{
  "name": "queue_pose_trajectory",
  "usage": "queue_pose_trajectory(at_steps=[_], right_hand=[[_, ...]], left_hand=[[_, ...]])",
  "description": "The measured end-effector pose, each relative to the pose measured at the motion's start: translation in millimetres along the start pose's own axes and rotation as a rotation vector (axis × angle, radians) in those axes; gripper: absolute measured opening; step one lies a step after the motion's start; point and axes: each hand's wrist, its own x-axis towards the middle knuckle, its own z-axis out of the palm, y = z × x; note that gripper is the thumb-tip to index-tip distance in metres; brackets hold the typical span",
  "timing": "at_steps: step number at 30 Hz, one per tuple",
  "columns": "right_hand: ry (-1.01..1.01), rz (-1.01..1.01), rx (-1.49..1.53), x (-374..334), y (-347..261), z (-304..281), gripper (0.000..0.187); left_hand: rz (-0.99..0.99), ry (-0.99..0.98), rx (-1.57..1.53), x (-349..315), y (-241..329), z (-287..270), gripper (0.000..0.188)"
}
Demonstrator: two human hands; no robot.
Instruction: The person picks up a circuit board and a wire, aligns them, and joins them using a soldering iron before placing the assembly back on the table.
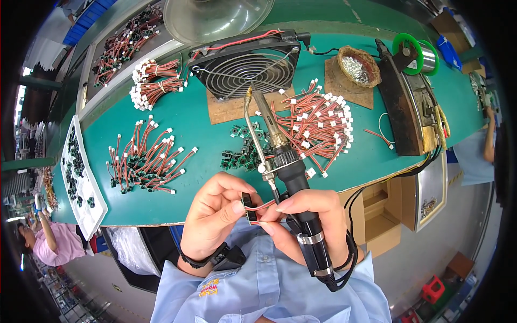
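Left hand (215, 219): 1, thumb and fingers clamped on 1 small black component (247, 201), held between the hands. Right hand (323, 220): 1, wrapped around 1 soldering iron (293, 175), fingertips pinching red wires (263, 206) beside the component. Fan (245, 67): 1, black, wire-grilled.

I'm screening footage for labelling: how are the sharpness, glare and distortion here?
Head view, lower centre: left hand, right hand and soldering iron look reasonably sharp; head view, lower left: whitish glare on the clear plastic bag; head view, rim: the green tabletop has a curved front edge, corners go black, and the person in pink looks softer.
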Motion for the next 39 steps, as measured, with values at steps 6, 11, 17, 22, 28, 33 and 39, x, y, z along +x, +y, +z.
queue_pose_trajectory(at_steps=[6,11,17,22,28,33,39], right_hand=[[-0.029,-0.017,-0.068,4,-2,-4,0.040],[-0.035,-0.040,-0.073,6,3,-8,0.040],[0.090,-0.003,-0.034,-1,10,-7,0.042],[0.114,-0.083,-0.425,-9,10,-20,0.045],[0.119,-0.148,-0.507,-37,9,-36,0.048],[-0.089,-0.203,-0.575,-45,6,-43,0.042],[-0.126,-0.166,-0.508,-43,1,-40,0.037]], left_hand=[[-0.036,0.020,0.037,-1,4,1,0.021],[-0.029,0.027,0.106,-3,7,4,0.019],[-0.010,0.099,0.167,1,7,15,0.015],[0.005,0.205,0.170,4,4,15,0.011],[0.153,0.322,0.231,11,0,6,0.008],[0.200,0.316,0.296,10,-2,-4,0.007],[0.206,0.314,0.371,10,-1,-2,0.010]])
